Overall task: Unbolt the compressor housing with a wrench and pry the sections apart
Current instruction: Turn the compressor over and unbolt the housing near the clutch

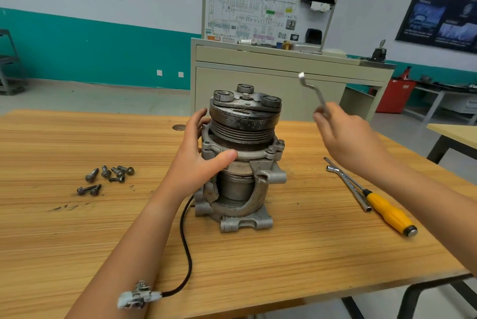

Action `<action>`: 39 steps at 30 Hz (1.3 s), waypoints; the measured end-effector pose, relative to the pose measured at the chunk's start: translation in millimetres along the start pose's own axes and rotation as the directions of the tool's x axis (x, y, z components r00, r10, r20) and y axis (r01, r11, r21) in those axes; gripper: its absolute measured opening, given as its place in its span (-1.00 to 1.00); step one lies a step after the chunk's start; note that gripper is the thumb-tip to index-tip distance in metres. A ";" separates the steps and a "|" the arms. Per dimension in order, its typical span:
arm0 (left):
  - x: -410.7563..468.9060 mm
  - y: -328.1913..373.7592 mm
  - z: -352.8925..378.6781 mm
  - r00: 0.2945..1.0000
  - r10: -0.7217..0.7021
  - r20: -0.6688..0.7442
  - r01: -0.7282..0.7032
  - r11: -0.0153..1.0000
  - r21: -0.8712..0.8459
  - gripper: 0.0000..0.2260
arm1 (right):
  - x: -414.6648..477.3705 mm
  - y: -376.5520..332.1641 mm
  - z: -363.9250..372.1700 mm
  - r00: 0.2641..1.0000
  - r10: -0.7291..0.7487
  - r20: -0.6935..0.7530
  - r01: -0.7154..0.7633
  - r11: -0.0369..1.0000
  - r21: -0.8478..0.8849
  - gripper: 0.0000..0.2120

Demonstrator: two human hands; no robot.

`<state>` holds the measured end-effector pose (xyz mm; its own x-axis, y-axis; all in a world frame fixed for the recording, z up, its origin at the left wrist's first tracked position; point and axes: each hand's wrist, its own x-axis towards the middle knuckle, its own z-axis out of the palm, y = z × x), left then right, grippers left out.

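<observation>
A grey cutaway compressor (242,161) stands upright in the middle of the wooden table (77,228), its dark pulley on top. My left hand (201,153) grips its left side at the upper flange, thumb across the front. My right hand (346,135) is raised to the right of the pulley and holds a silver offset wrench (313,92) by its lower end, the ring end pointing up. The hand is blurred. Bolts still sit in the flange at the right.
Several loose bolts (105,179) lie on the table to the left. A yellow-handled screwdriver (387,211) and a second metal wrench (348,187) lie at the right. A black cable with a white connector (138,298) trails toward me. A training cabinet (271,75) stands behind the table.
</observation>
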<state>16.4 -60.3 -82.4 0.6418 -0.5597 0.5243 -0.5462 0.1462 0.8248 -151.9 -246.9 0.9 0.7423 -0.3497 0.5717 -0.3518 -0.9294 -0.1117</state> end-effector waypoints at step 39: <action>-0.1 -2.4 1.3 1.000 -0.010 -0.008 0.010 1.000 0.003 -0.19 | 29.0 -13.1 27.9 0.889 -0.398 0.225 0.457 0.747 -0.483 -0.63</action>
<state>17.0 -61.6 -84.8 0.6513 -0.5547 0.5178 -0.5416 0.1380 0.8292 -109.9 -248.1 -3.7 0.9285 0.0327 0.3698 -0.1992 -0.7965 0.5708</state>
